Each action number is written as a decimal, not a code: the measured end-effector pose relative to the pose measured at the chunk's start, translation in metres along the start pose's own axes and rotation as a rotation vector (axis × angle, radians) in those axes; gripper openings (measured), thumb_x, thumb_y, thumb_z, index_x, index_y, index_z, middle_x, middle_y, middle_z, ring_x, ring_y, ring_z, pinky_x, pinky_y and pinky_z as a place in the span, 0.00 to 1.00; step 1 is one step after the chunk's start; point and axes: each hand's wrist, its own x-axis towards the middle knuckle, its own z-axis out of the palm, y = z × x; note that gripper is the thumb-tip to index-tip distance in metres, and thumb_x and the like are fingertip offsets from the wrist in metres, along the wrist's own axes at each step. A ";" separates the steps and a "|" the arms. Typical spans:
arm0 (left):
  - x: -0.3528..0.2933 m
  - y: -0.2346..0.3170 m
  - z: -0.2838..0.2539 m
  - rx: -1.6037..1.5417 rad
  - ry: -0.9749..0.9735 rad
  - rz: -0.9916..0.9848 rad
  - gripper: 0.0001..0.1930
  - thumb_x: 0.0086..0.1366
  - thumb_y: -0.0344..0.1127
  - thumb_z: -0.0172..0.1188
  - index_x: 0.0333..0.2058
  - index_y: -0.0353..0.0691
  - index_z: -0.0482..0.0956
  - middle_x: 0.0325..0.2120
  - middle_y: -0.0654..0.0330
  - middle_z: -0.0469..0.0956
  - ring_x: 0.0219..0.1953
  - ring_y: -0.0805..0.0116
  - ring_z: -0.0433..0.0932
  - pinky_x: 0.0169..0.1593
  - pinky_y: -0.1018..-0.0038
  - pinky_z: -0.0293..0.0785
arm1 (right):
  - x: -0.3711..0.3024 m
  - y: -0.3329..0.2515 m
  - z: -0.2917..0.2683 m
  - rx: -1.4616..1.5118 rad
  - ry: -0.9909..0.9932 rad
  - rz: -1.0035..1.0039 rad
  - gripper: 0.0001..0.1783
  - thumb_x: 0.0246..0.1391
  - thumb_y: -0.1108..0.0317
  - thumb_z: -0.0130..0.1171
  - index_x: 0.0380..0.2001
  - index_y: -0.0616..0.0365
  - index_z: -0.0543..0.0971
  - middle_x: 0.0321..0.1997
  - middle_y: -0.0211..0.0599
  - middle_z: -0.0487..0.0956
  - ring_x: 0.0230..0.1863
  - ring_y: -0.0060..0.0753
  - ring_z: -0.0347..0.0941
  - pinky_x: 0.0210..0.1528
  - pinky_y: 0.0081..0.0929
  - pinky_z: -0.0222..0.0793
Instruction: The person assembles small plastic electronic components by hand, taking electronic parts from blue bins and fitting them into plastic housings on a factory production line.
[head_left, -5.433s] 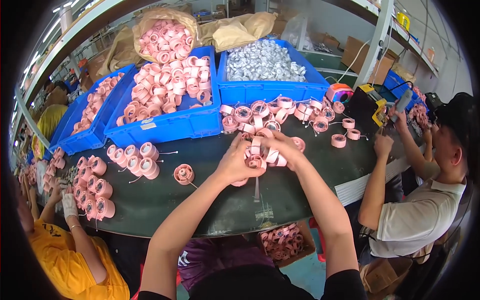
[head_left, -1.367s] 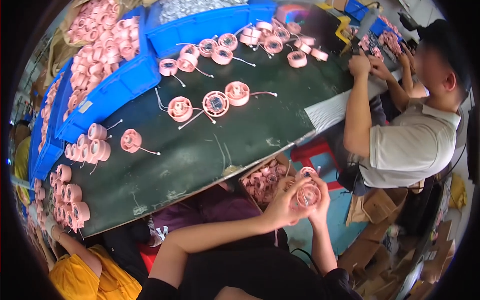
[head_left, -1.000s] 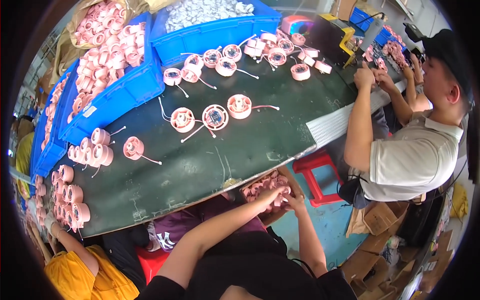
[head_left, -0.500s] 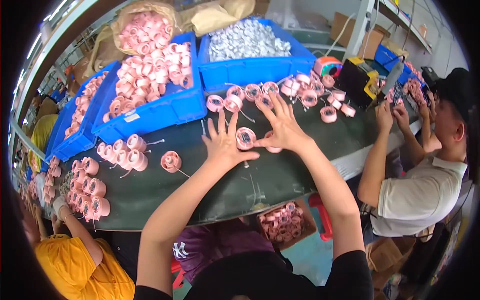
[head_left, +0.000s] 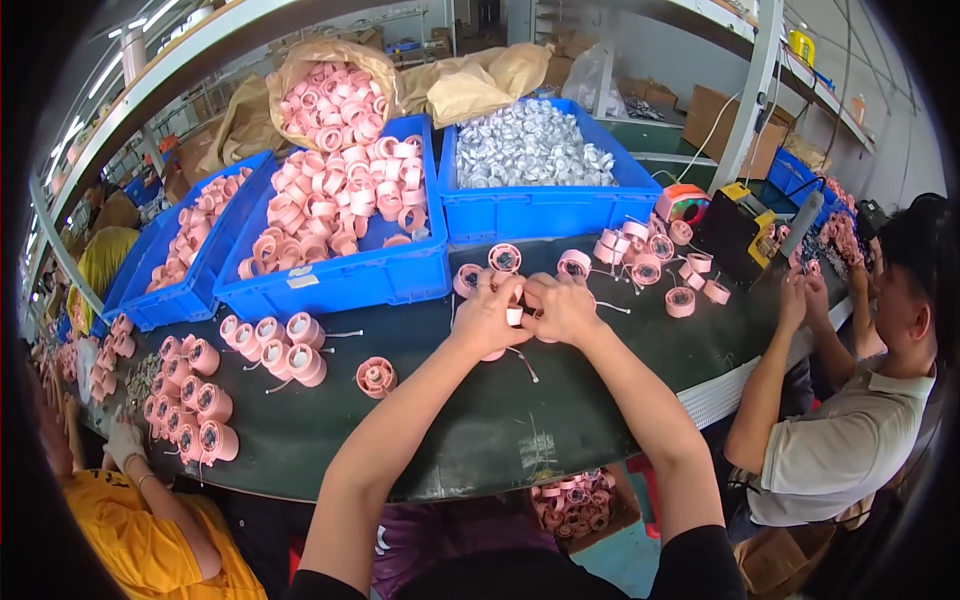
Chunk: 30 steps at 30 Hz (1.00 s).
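In the middle of the dark green bench my two hands meet. My left hand (head_left: 484, 318) is closed around a small pink cylindrical housing (head_left: 514, 316) with a white part showing, mostly covered by the fingers. My right hand (head_left: 566, 310) curls its fingers against the housing's right side. Below the hands trails a thin wire with a light tip (head_left: 531, 372). Just beyond them stand more pink housings, one with a dark centre (head_left: 505, 258) and another further right (head_left: 574, 263). A lone pink housing (head_left: 376, 377) lies to the left of my left forearm.
Blue bins hold pink rings (head_left: 345, 278) and silvery parts (head_left: 545, 218) at the back. Pink housings stand grouped on the left (head_left: 290, 350) and right (head_left: 640, 250). A yellow-and-black device (head_left: 740, 230) is at the back right. Co-workers sit on both sides; a carton (head_left: 620, 515) is below the bench.
Both hands were spread over separate housings; now they have come together and closed on one. The view has tilted up, so the bench sits lower in the picture.
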 end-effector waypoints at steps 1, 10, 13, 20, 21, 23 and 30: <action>-0.010 0.010 0.000 -0.019 0.005 -0.008 0.36 0.36 0.43 0.68 0.49 0.53 0.65 0.47 0.43 0.62 0.42 0.46 0.74 0.40 0.60 0.76 | -0.013 -0.004 -0.009 0.020 0.019 -0.010 0.24 0.31 0.55 0.58 0.37 0.51 0.78 0.41 0.34 0.77 0.36 0.44 0.73 0.40 0.42 0.66; -0.055 0.066 -0.023 -0.133 0.036 -0.146 0.22 0.46 0.32 0.61 0.42 0.46 0.68 0.44 0.49 0.66 0.41 0.47 0.73 0.39 0.58 0.74 | -0.076 -0.040 -0.043 0.104 0.079 -0.026 0.32 0.28 0.53 0.62 0.44 0.48 0.75 0.42 0.33 0.74 0.44 0.43 0.68 0.46 0.55 0.59; -0.059 0.069 -0.014 -0.201 -0.034 -0.154 0.22 0.46 0.31 0.60 0.42 0.47 0.66 0.43 0.49 0.67 0.40 0.47 0.73 0.39 0.58 0.73 | -0.088 -0.045 -0.060 -0.073 -0.131 0.106 0.46 0.26 0.40 0.64 0.55 0.38 0.67 0.58 0.41 0.66 0.57 0.57 0.60 0.53 0.75 0.45; -0.067 0.089 -0.013 -0.318 0.114 -0.144 0.21 0.47 0.29 0.58 0.42 0.46 0.66 0.42 0.48 0.65 0.39 0.46 0.73 0.37 0.58 0.74 | -0.106 -0.045 -0.069 0.048 -0.155 0.161 0.37 0.30 0.54 0.62 0.50 0.50 0.70 0.42 0.42 0.72 0.38 0.49 0.73 0.37 0.38 0.72; -0.069 0.087 -0.013 -0.350 0.169 -0.178 0.21 0.47 0.29 0.58 0.42 0.46 0.66 0.42 0.49 0.65 0.40 0.46 0.72 0.39 0.59 0.74 | -0.107 -0.045 -0.066 0.064 0.002 0.147 0.34 0.31 0.56 0.62 0.47 0.53 0.72 0.38 0.41 0.74 0.33 0.46 0.75 0.33 0.34 0.73; -0.068 0.081 -0.011 -0.434 0.195 -0.236 0.24 0.44 0.26 0.60 0.43 0.45 0.67 0.47 0.51 0.62 0.48 0.49 0.69 0.47 0.65 0.70 | -0.112 -0.040 -0.062 0.032 0.175 0.068 0.30 0.34 0.55 0.64 0.44 0.54 0.74 0.32 0.38 0.75 0.28 0.42 0.75 0.29 0.33 0.72; -0.065 0.067 -0.050 -1.287 0.215 -0.605 0.27 0.45 0.26 0.63 0.46 0.42 0.65 0.33 0.57 0.72 0.25 0.70 0.74 0.21 0.77 0.71 | -0.105 -0.036 -0.102 0.077 -0.408 0.025 0.50 0.30 0.35 0.62 0.59 0.41 0.63 0.58 0.42 0.66 0.52 0.54 0.67 0.50 0.48 0.65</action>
